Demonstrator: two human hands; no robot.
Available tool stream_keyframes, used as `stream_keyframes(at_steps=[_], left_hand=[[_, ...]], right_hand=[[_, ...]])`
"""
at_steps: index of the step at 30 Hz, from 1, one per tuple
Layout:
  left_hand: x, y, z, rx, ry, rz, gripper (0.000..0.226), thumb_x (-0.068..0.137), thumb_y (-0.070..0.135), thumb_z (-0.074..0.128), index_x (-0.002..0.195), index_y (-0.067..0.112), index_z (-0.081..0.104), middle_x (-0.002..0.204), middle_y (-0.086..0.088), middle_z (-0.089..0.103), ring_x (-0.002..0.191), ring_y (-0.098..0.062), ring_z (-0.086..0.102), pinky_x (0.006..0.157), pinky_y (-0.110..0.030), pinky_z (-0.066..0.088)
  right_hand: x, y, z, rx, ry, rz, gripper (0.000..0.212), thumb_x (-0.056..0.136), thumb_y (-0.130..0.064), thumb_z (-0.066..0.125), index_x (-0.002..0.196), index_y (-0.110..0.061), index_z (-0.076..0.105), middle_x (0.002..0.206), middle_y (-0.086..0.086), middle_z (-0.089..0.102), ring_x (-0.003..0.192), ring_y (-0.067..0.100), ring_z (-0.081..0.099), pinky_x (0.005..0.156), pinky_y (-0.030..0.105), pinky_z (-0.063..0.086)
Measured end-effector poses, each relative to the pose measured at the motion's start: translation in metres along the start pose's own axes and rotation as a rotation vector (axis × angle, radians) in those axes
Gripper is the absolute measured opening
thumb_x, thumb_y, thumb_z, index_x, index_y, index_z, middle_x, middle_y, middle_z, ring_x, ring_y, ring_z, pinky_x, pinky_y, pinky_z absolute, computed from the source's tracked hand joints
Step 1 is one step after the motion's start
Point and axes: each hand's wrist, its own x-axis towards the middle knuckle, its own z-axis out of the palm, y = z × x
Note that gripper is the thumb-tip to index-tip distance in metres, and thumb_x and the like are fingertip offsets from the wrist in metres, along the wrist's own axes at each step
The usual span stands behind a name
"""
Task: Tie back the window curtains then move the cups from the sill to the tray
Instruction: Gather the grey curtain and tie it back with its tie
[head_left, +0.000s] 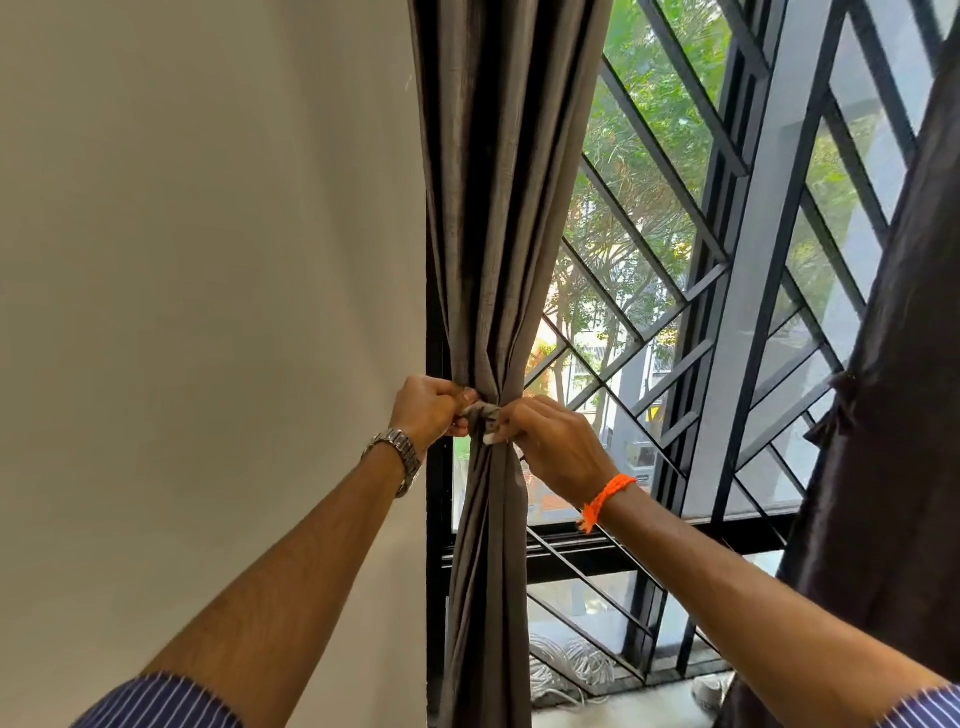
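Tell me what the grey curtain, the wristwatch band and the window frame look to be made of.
Grey curtain: woven cloth, matt with a faint sheen; it hangs in soft folds and cinches at the tie.
Wristwatch band: polished metal, likely steel; its silver links catch the light.
Window frame: probably painted metal, dark and smooth, with thin straight bars; the paint hides what is beneath.

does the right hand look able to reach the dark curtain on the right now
Not yet, likely: the right hand pinches the tie around the grey curtain. Nothing blocks the way to the dark curtain, so once freed it probably could.
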Motion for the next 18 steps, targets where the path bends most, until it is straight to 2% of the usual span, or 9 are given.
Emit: stream_keyframes(at_steps=[4, 6, 8, 12, 14, 18], left_hand=[[0.003, -0.01, 0.001, 0.11, 0.092, 0.073, 0.01, 0.088, 0.019, 0.068, 0.081, 0.013, 0.072, 0.081, -0.009, 0.073, 0.072, -0.023, 0.072, 0.068, -0.036, 0.061], [0.001, -0.014, 0.0, 0.069, 0.093, 0.079, 0.01, 0.09, 0.016, 0.065, 0.081, 0.015, 0.069, 0.084, -0.01, 0.072, 0.071, -0.019, 0.072, 0.065, -0.035, 0.061], [-0.002, -0.02, -0.003, -0.02, 0.113, 0.052, 0.013, 0.093, 0.014, 0.061, 0.082, 0.016, 0.066, 0.087, -0.012, 0.072, 0.069, -0.019, 0.073, 0.062, -0.034, 0.061], [-0.003, -0.032, -0.008, -0.145, 0.162, -0.024, 0.012, 0.097, 0.012, 0.053, 0.089, 0.013, 0.062, 0.092, -0.014, 0.07, 0.063, -0.026, 0.073, 0.06, -0.036, 0.061], [-0.004, -0.033, -0.005, -0.14, 0.181, -0.034, 0.01, 0.098, 0.014, 0.053, 0.091, 0.012, 0.061, 0.092, -0.014, 0.069, 0.062, -0.026, 0.073, 0.06, -0.038, 0.061], [-0.004, -0.033, 0.003, -0.162, 0.198, -0.058, 0.009, 0.097, 0.014, 0.054, 0.09, 0.015, 0.061, 0.088, -0.011, 0.067, 0.06, -0.025, 0.073, 0.059, -0.037, 0.061]], right_hand=[[0.008, -0.003, -0.007, 0.474, -0.09, 0.306, 0.014, 0.085, 0.0, 0.069, 0.083, -0.008, 0.057, 0.093, 0.008, 0.068, 0.083, 0.017, 0.07, 0.06, 0.039, 0.061], [0.012, -0.003, -0.014, 0.705, -0.131, 0.465, 0.017, 0.085, 0.002, 0.068, 0.08, -0.008, 0.055, 0.094, 0.014, 0.065, 0.086, 0.021, 0.071, 0.06, 0.044, 0.062], [0.009, 0.0, -0.019, 0.851, -0.141, 0.558, 0.016, 0.085, 0.003, 0.067, 0.081, 0.0, 0.052, 0.093, 0.019, 0.059, 0.087, 0.025, 0.069, 0.065, 0.048, 0.062], [-0.009, 0.006, -0.02, 1.031, -0.112, 0.667, 0.016, 0.087, 0.006, 0.064, 0.086, 0.011, 0.049, 0.09, 0.02, 0.054, 0.08, 0.021, 0.067, 0.067, 0.037, 0.061], [-0.012, 0.01, -0.02, 1.059, -0.086, 0.69, 0.014, 0.087, 0.005, 0.064, 0.086, 0.009, 0.051, 0.088, 0.017, 0.056, 0.078, 0.02, 0.066, 0.065, 0.034, 0.06], [-0.014, 0.015, -0.021, 1.061, -0.037, 0.742, 0.011, 0.087, 0.001, 0.065, 0.084, 0.0, 0.055, 0.086, 0.013, 0.06, 0.079, 0.021, 0.066, 0.066, 0.036, 0.06]])
